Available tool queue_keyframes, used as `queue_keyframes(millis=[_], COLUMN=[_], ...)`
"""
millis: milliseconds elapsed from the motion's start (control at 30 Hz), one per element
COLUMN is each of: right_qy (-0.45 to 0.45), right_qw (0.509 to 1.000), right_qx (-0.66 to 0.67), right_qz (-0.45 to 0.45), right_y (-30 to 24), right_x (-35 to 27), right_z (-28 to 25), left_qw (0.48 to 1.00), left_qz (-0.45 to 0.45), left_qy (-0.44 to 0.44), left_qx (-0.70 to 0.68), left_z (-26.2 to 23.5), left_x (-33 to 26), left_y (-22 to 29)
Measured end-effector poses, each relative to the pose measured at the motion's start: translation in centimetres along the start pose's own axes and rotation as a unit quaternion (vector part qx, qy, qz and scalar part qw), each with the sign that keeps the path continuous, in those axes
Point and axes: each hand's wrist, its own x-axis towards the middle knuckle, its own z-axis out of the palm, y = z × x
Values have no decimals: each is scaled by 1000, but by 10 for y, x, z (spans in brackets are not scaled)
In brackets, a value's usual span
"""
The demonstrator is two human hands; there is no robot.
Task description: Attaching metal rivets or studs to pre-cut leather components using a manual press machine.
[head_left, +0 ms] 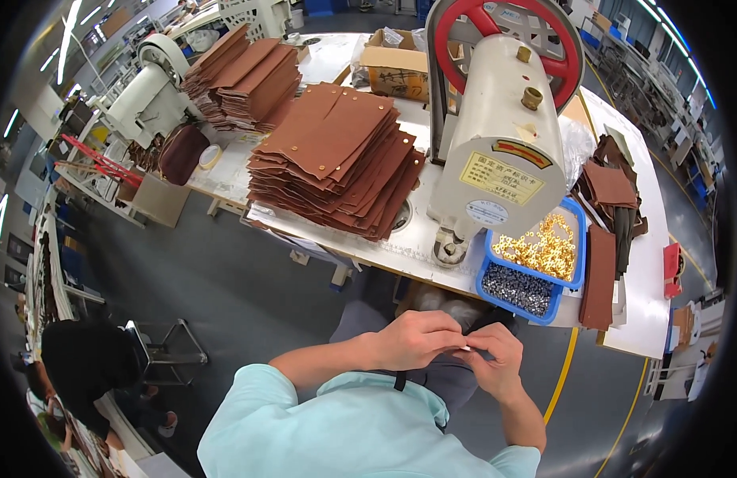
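Observation:
My left hand (416, 338) and my right hand (497, 357) meet over my lap, in front of the table's near edge. Both are closed in a pinch, fingertips together around a tiny whitish thing (465, 348) too small to name. Just beyond them, two blue trays sit at the table edge: one tray (577, 239) holds gold metal rings (544, 248), the other tray (521, 309) holds small dark metal pieces (518, 288). A pale press machine (496, 135) with a red wheel (571, 60) stands behind the trays.
Left of the machine lies a tall stack of brown leather pieces (328, 151) with gold studs; another stack (253, 80) is farther back. A brown strip (598, 279) and dark scraps (623, 183) lie at the right. A stool (177, 350) and a person in black (85, 366) are at the left.

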Motion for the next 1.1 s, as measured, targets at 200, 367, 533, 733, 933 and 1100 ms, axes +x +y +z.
queue_keyframes(millis=[200,367,533,733,933,1100], right_qy=[28,35,107,99,-47,-138], right_qw=[991,988,994,976,995,973], right_qx=[-95,-104,-5,193,73,50], right_qz=[-93,-111,-37,25,45,178], right_y=[-2,10,1,-15,4,19], right_x=[13,9,9,18,22,-7], right_z=[7,19,24,28,40,40], left_qw=[992,983,989,961,840,867], left_qz=[-56,-61,-119,-259,-351,-240], left_qy=[-30,-83,-26,19,412,435], left_qx=[105,155,81,-98,28,45], left_z=[-7,0,-24,-40,-170,-333], left_x=[13,-5,-5,-64,-61,32], left_y=[10,-3,5,-16,-18,-56])
